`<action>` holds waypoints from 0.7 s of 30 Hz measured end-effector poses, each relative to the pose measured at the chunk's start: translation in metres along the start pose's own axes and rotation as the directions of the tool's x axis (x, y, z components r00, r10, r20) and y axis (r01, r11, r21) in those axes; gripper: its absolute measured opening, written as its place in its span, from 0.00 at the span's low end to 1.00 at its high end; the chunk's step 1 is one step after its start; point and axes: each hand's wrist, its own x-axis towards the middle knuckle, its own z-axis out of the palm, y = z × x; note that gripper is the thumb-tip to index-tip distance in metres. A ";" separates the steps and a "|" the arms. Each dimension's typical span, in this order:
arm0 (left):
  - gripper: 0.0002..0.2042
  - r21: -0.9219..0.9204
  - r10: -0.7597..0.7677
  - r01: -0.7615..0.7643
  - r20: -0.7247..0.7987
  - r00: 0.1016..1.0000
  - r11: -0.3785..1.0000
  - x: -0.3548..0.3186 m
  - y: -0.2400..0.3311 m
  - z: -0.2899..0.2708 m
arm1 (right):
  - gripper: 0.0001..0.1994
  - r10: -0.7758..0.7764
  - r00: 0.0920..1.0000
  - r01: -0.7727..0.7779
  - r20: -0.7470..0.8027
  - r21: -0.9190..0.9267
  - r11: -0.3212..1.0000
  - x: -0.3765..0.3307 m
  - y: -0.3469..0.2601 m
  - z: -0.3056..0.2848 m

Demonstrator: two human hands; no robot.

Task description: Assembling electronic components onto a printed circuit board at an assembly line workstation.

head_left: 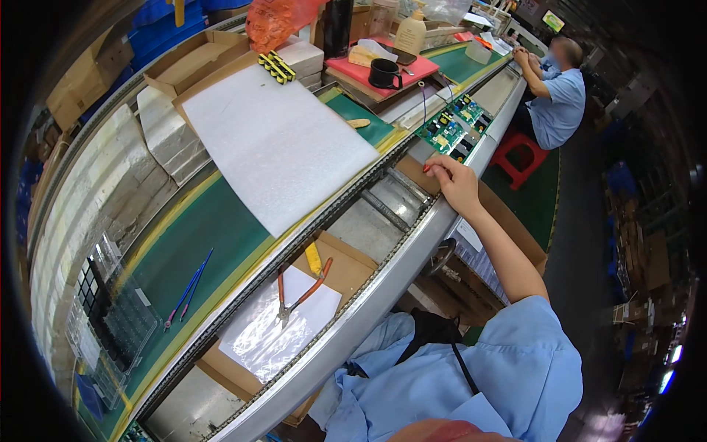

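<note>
My right hand point(455, 182) rests at the near rail of the conveyor point(372, 287), its fingers curled together. A small red thing point(426, 169) shows at the fingertips, too small to name. Just beyond that hand lie green circuit boards point(451, 131) with black and yellow parts, apart from the fingers. My left hand is out of sight. Closer to me, orange-handled cutters point(284, 313) lie with spread handles on a clear plastic bag over white paper point(254, 342), inside a cardboard tray point(345, 258). A yellow-handled tool point(314, 258) sits beside them.
A white foam sheet point(276, 147) lies across the green bench, with black-and-yellow components point(276, 67) at its far edge. Blue tweezers point(190, 286) lie at left. A black mug point(384, 74) stands on a red folder point(346, 72). Farther right, a co-worker point(557, 99) sits on a red stool point(518, 156).
</note>
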 end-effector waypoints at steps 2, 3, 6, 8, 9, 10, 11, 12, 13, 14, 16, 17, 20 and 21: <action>0.24 0.904 -0.561 0.259 -0.025 0.827 0.341 0.007 0.027 0.028 | 0.07 -0.010 1.000 0.010 -0.006 0.026 1.000 0.000 0.002 -0.004; 0.24 0.899 -0.535 0.250 -0.022 0.845 0.358 -0.005 0.018 0.023 | 0.07 -0.020 1.000 0.021 -0.007 0.039 0.999 0.000 0.001 -0.003; 0.24 0.888 -0.436 -0.003 0.229 0.870 0.459 -0.033 0.007 0.030 | 0.07 -0.064 0.997 0.068 -0.050 0.072 0.995 0.000 0.005 -0.003; 0.27 0.860 -0.378 -0.127 0.344 0.860 0.495 -0.049 -0.004 0.053 | 0.07 -0.100 0.991 0.109 -0.086 0.105 0.988 -0.001 0.007 -0.003; 0.27 0.682 -0.434 0.178 0.224 0.873 0.709 -0.056 -0.014 0.070 | 0.07 -0.141 0.985 0.148 -0.096 0.073 0.986 0.000 0.004 -0.001; 0.27 0.380 -0.516 0.441 0.121 0.848 0.813 -0.061 -0.025 0.082 | 0.07 -0.183 0.978 0.188 -0.105 0.042 0.981 0.000 -0.002 0.001; 0.27 -0.015 -0.608 0.611 0.083 0.790 0.792 -0.031 0.035 0.105 | 0.07 -0.182 0.977 0.186 -0.109 0.025 0.982 -0.001 -0.006 -0.001; 0.27 -0.027 -0.607 0.612 0.097 0.789 0.791 -0.010 0.102 0.113 | 0.07 -0.298 0.949 0.293 -0.102 -0.061 0.954 -0.001 -0.012 -0.002; 0.29 0.384 -0.607 0.496 0.266 0.748 0.779 0.004 0.172 0.108 | 0.07 -0.409 0.909 0.395 -0.083 -0.148 0.907 -0.001 -0.019 -0.001; 0.31 0.724 -0.656 0.246 0.357 0.665 0.644 0.028 0.273 0.067 | 0.07 -0.454 0.885 0.451 -0.102 -0.054 0.891 0.001 -0.035 0.003; 0.32 0.713 -0.590 0.176 0.386 0.709 0.679 0.020 0.293 0.062 | 0.08 -0.529 0.842 0.536 -0.107 0.045 0.843 0.007 -0.060 0.020; 0.33 0.604 -0.465 0.144 0.417 0.781 0.784 0.008 0.283 0.068 | 0.09 -0.567 0.817 0.574 -0.102 0.054 0.817 0.010 -0.072 0.027; 0.33 0.393 -0.310 0.089 0.546 0.778 0.915 0.013 0.335 0.074 | 0.13 -0.748 0.657 0.754 -0.095 0.054 0.655 0.025 -0.112 0.051; 0.33 0.395 -0.308 0.087 0.541 0.783 0.915 0.009 0.333 0.080 | 0.14 -0.782 0.619 0.785 -0.073 0.064 0.616 0.029 -0.123 0.055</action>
